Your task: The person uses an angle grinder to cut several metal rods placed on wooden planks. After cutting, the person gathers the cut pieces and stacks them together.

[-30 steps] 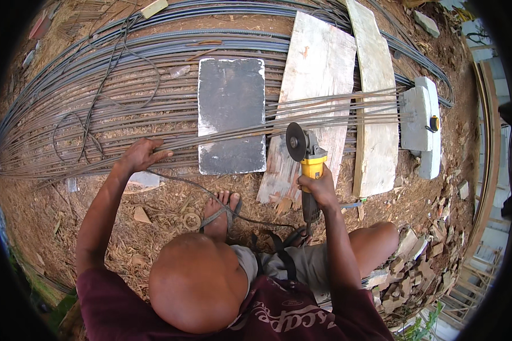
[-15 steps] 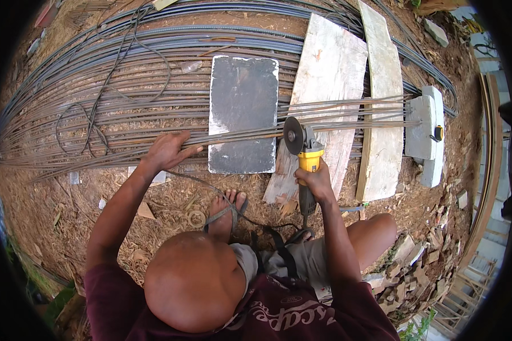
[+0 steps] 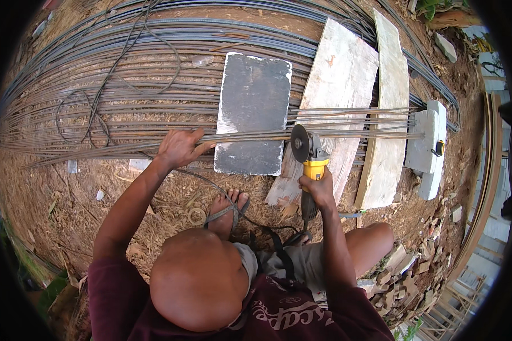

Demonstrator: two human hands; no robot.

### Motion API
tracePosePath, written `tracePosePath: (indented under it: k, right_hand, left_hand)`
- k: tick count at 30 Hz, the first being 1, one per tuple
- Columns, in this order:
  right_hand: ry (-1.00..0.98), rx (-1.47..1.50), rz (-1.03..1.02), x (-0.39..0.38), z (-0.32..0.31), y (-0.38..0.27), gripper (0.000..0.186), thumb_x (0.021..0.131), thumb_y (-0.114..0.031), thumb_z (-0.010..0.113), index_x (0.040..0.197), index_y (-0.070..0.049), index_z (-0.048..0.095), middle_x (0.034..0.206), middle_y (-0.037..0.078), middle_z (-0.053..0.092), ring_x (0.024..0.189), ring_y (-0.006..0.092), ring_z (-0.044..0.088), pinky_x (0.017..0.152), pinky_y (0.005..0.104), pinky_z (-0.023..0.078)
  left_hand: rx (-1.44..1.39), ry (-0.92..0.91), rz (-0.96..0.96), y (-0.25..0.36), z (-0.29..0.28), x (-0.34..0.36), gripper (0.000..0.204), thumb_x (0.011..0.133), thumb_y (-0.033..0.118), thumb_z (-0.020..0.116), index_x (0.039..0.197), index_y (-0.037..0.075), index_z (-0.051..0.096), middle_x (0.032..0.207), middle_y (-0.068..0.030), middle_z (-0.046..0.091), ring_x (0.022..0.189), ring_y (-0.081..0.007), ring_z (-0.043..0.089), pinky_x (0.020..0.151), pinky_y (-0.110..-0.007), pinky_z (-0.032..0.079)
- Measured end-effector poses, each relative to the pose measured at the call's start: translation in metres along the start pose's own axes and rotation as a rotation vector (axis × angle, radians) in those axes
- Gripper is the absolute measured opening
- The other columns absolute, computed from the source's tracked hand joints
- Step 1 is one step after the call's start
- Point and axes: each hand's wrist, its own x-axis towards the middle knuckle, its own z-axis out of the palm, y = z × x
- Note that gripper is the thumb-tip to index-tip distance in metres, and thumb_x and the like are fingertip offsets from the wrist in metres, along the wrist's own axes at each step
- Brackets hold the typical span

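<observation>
My left hand grips thin rusty steel rods, which run across a dark board with worn white edges, two pale planks and onward to white blocks at the right. My right hand is closed round the body of a yellow and black angle grinder. Its disc stands upright beside the rods, just right of the dark board; whether it touches them I cannot tell. A black cord trails from the grinder over my sandalled foot.
Many more rods with looped wires lie across the dirt ground. A small yellow and black object sits on the blocks. Broken rubble lies by my right knee. Long timber boards edge the far right.
The boards and rods have shifted right in the view. My left hand has moved right and slightly up, closer to the dark board. The grinder sits slightly nearer that board than before.
</observation>
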Motion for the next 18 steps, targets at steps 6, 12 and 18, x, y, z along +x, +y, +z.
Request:
tracePosePath:
  k: [6,12,18]
  right_hand:
    - [-0.002,-0.033,0.009,0.0012,0.0004,0.0042,0.039,0.080,0.001,0.078,0.115,0.002,0.061,0.087,0.007,0.071,0.071,0.0154,0.068,0.062,0.0304,0.055]
    - [-0.008,-0.027,-0.024,0.0028,0.0019,0.0072,0.037,0.081,0.000,0.077,0.114,0.001,0.060,0.085,0.006,0.070,0.069,0.0152,0.067,0.062,0.0305,0.054]
    - [-0.006,-0.032,-0.029,0.0040,0.0037,0.0065,0.037,0.081,0.001,0.077,0.114,0.002,0.060,0.084,0.008,0.070,0.069,0.0175,0.069,0.063,0.0314,0.057]
  left_hand:
    - [0.043,-0.054,0.000,-0.0053,0.0026,0.0014,0.069,0.106,0.068,0.047,0.110,0.003,0.068,0.072,-0.0229,0.071,0.070,-0.0427,0.072,0.068,-0.054,0.055]
    - [0.059,-0.075,-0.018,-0.0033,0.0017,0.0010,0.070,0.106,0.069,0.045,0.112,0.003,0.068,0.076,-0.0244,0.073,0.072,-0.0437,0.072,0.071,-0.055,0.056]
    - [0.056,-0.078,-0.025,-0.0025,0.0005,0.0008,0.070,0.106,0.069,0.045,0.112,0.003,0.068,0.077,-0.0246,0.073,0.073,-0.0437,0.072,0.073,-0.055,0.056]
